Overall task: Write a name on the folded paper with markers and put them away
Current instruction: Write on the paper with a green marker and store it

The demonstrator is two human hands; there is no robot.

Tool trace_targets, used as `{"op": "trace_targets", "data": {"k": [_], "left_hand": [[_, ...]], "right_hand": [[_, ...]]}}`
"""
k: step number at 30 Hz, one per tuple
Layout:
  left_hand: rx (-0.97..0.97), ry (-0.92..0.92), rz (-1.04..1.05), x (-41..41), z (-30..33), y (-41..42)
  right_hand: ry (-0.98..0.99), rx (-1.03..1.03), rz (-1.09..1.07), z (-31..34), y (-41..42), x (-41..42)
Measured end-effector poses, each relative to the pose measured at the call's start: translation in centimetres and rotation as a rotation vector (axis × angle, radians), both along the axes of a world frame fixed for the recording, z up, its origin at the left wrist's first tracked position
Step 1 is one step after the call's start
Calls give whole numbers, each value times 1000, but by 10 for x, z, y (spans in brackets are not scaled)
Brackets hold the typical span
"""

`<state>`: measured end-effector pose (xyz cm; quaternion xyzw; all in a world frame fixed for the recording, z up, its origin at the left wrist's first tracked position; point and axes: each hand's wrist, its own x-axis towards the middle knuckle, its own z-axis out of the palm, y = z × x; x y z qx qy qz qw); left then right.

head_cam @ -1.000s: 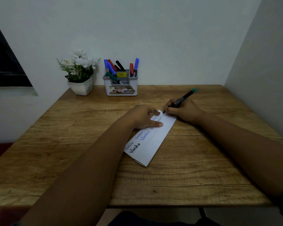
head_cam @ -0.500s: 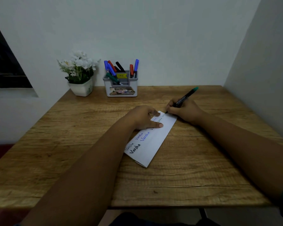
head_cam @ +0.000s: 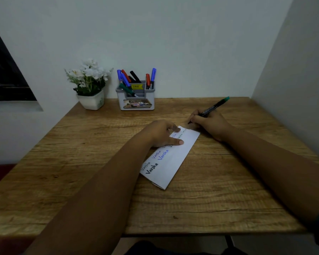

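Note:
A white folded paper (head_cam: 175, 159) lies at an angle in the middle of the wooden table (head_cam: 219, 199), with a name written on it several times in black, blue and thin ink. My left hand (head_cam: 162, 133) presses flat on the paper's far end, fingers straight. My right hand (head_cam: 208, 124) grips a black marker with a green end (head_cam: 213, 107), its tip just beyond the paper's far corner, at or just above the wood. A grey marker holder (head_cam: 136, 100) at the back holds several blue, red, black and green markers.
A white pot of white flowers (head_cam: 90, 85) stands left of the holder against the back wall. A side wall (head_cam: 293, 89) closes in the table's right edge. The table's near edge (head_cam: 210, 232) runs below my forearms.
My right hand with the marker has slid a little to the right, off the paper's far corner. The left hand stays pressed on the paper.

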<state>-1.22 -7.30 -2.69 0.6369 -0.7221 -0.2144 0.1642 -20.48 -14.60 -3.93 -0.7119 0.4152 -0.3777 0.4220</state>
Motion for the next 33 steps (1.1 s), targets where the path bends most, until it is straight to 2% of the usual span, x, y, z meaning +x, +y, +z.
{"op": "trace_targets", "data": {"k": [3, 7, 12, 22, 28, 33], "left_hand": [[12, -16, -6, 0, -1, -1], [24, -31, -18, 0, 0, -2], [22, -34, -25, 0, 0, -1], [32, -30, -19, 0, 1, -2], [33, -18, -21, 0, -1, -2], [29, -25, -19, 1, 0, -2]], "right_hand": [[-93, 70, 9, 2, -1, 0], [23, 75, 70, 5, 0, -1], [152, -42, 35, 2, 0, 1], [274, -134, 79, 2, 1, 0], [173, -96, 35, 2, 2, 0], [255, -110, 53, 0, 0, 0]]}}
